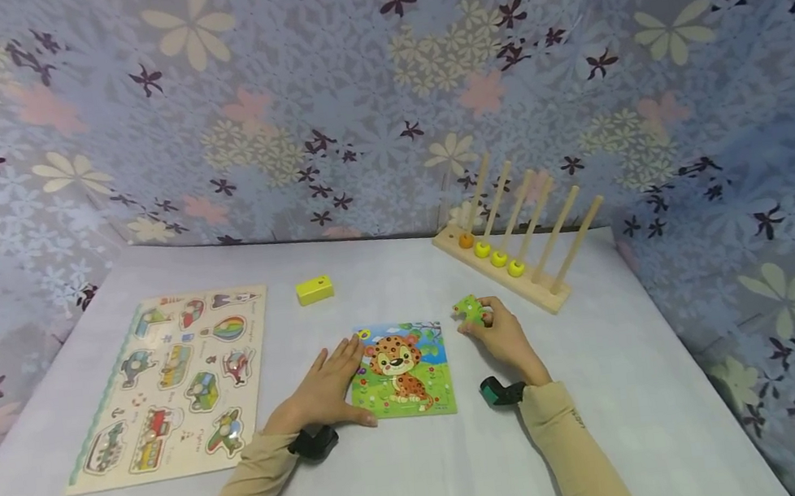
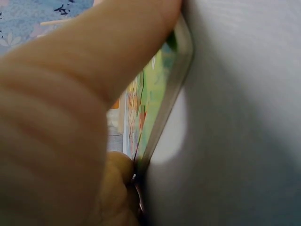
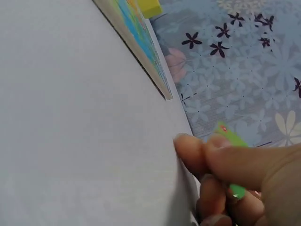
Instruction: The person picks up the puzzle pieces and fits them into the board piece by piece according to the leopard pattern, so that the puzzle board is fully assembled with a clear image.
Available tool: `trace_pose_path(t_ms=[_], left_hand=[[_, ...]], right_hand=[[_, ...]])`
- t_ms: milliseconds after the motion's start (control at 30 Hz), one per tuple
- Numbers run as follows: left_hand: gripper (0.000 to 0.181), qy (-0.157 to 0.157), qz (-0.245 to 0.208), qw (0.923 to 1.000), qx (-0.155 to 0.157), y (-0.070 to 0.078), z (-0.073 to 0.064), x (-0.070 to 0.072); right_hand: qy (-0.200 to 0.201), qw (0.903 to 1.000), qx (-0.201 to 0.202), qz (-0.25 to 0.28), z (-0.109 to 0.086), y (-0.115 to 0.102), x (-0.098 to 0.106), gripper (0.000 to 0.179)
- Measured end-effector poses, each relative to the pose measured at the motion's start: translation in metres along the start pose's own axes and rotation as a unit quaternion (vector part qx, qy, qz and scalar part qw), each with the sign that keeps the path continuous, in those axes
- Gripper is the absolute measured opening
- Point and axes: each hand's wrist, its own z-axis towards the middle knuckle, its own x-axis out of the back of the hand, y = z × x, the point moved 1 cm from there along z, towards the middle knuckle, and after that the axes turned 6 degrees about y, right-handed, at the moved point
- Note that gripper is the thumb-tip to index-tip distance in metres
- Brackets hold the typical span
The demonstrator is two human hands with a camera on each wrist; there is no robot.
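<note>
A square leopard jigsaw puzzle lies on the white table in front of the person. The left hand rests along its left side, fingers stretched toward the upper left corner and thumb at the lower left. The left wrist view shows the thumb large against the puzzle's edge. To the right of the puzzle, the right hand pinches a green puzzle piece with small red spots. In the right wrist view that piece is partly hidden behind the thumb and curled fingers.
A large wooden picture board with vehicle pieces lies at the left. Behind the leopard puzzle sits a yellow block. A wooden peg stand with several yellow and orange beads is at the back right. Floral cloth hangs behind the table.
</note>
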Motion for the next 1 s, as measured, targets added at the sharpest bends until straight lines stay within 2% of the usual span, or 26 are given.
trace_pose_path(t_ms=[133,267,467,633,900,1000], left_hand=[[0.121,-0.002,-0.001,1.0000,0.000,0.000,-0.001,0.001],[0.121,-0.006,-0.001,1.0000,-0.002,0.001,-0.001,0.001],[0.120,0.001,0.001,1.0000,-0.004,0.000,-0.001,0.002],[0.120,-0.003,-0.001,1.0000,-0.005,-0.001,-0.001,0.001],[0.119,-0.001,-0.001,1.0000,-0.002,-0.003,-0.001,0.000],[0.119,-0.001,-0.002,1.0000,-0.001,-0.003,-0.001,-0.001]], right_hand=[[0.010,0.9976,-0.011,0.068,-0.002,-0.005,-0.002,0.030],[-0.017,0.9927,0.009,0.119,-0.008,-0.021,-0.008,0.020],[-0.103,0.9848,0.072,0.120,-0.025,-0.052,-0.026,0.020],[-0.152,0.9750,0.103,0.125,-0.039,-0.066,-0.040,0.017],[-0.191,0.9595,0.088,0.187,-0.052,-0.080,-0.063,0.017],[-0.198,0.9592,0.081,0.185,-0.057,-0.083,-0.073,0.016]])
